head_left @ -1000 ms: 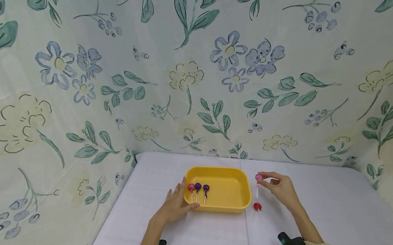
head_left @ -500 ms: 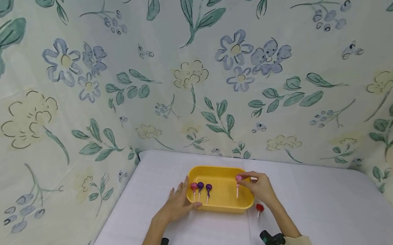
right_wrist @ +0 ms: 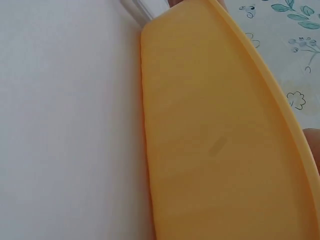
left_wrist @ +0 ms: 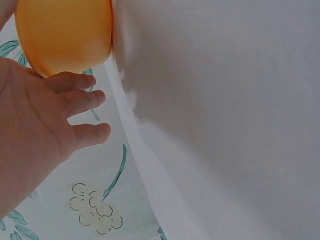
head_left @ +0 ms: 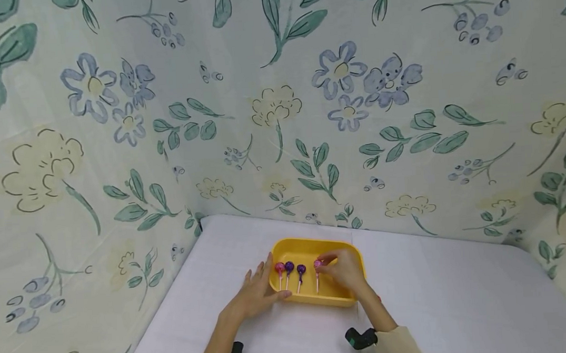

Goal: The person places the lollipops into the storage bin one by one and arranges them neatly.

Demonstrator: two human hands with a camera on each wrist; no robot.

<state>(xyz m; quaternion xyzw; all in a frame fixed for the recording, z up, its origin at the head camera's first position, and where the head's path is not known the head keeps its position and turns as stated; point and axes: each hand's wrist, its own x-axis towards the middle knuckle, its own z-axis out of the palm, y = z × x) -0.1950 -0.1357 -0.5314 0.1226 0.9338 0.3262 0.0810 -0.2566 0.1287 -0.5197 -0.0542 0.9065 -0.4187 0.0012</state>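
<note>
A yellow tray [head_left: 326, 301] stands on the white table. My left hand [head_left: 255, 292] rests against its left end, thumb at the near rim; in the left wrist view the fingers [left_wrist: 82, 102] are spread beside the tray's wall. Inside at the left lie a pink-red lollipop [head_left: 279, 267], a purple lollipop [head_left: 289, 267] and a second purple lollipop [head_left: 301, 270], sticks toward me. My right hand [head_left: 344, 268] is over the tray, pinching a pink lollipop [head_left: 317, 264] by its head, stick pointing down, to the right of the others.
A sliver of a red lollipop [head_left: 379, 298] shows beside my right wrist, the remainder hidden behind it. A floral cloth [head_left: 280, 118] hangs behind the table and along its sides. Black wrist devices [head_left: 361, 339] sit at both wrists.
My right hand has carried the pink lollipop leftward, from the table right of the tray to over the tray's middle. The right forearm now covers most of the red lollipop. The left hand stays against the tray.
</note>
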